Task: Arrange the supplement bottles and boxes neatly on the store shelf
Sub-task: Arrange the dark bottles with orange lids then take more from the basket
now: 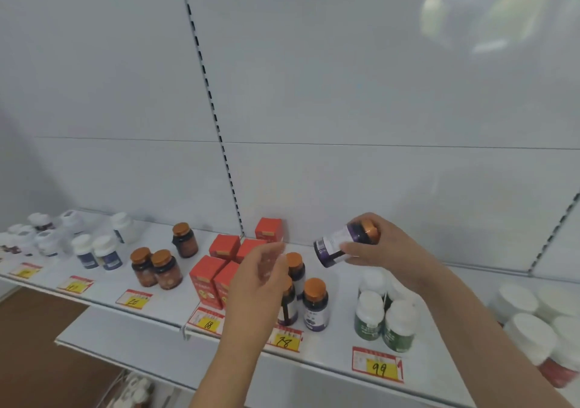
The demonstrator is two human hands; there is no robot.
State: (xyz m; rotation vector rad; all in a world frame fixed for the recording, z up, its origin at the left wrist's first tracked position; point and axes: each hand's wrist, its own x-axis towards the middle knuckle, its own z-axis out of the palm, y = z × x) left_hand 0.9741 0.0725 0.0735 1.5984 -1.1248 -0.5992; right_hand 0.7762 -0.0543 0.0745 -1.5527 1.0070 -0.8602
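A white metal shelf (163, 301) is running across the lower frame. The right hand (384, 247) is gripping a purple-labelled bottle (345, 244) right of centre, tilted, its copper cap pointing upper right. The left hand (260, 285) is hovering with loose fingers, holding nothing, before glossy red boxes (208, 277).

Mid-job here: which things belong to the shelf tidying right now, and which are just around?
In play: purple-label bottle in right hand; left hand; orange-capped purple bottles; red boxes.
Just around: price tags; lower shelf.
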